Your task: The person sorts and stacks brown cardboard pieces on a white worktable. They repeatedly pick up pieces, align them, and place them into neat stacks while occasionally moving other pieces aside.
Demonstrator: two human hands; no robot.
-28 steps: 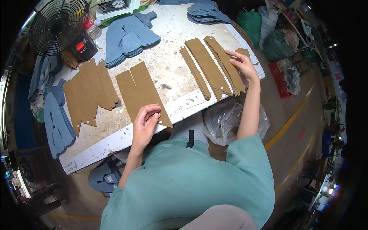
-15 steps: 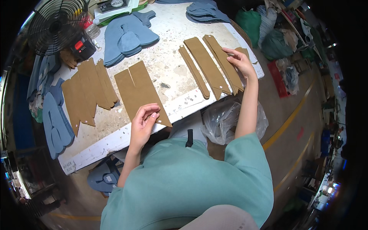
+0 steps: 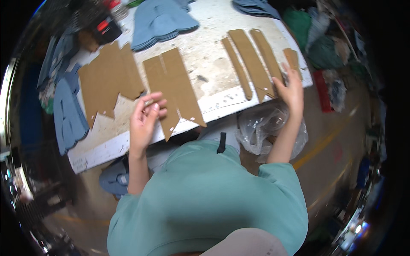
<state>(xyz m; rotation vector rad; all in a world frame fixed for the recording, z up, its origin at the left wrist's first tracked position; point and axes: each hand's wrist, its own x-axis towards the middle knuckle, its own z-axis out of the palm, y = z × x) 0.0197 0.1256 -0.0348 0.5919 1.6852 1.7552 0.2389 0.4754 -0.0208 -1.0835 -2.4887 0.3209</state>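
Note:
My left hand (image 3: pixel 145 121) hovers at the table's near edge, left of two long brown pieces (image 3: pixel 175 85) with notched near ends. Its fingers are curled toward the thumb; a small pale thing seems to be between them, too blurred to name. My right hand (image 3: pixel 291 91) is at the right side, fingers apart. Its thumb is by the near end of a brown strip (image 3: pixel 265 53), and its fingertips reach a short brown piece (image 3: pixel 291 57) at the table's right edge. Left of that strip lie a wide brown strip (image 3: pixel 250 57) and a narrow one (image 3: pixel 236 66).
More brown pieces (image 3: pixel 109 81) lie side by side at the left. Blue-grey cut pieces are stacked at the back (image 3: pixel 164 23) and left edge (image 3: pixel 68 117). A clear plastic bag (image 3: pixel 260 136) hangs below the white table's front edge (image 3: pixel 100 155). Filled sacks (image 3: pixel 326 49) stand beyond, right.
My left hand has moved left off the brown pair, uncovering its near end. My right hand has come down and nearer the short piece on the right. The whole view has shifted.

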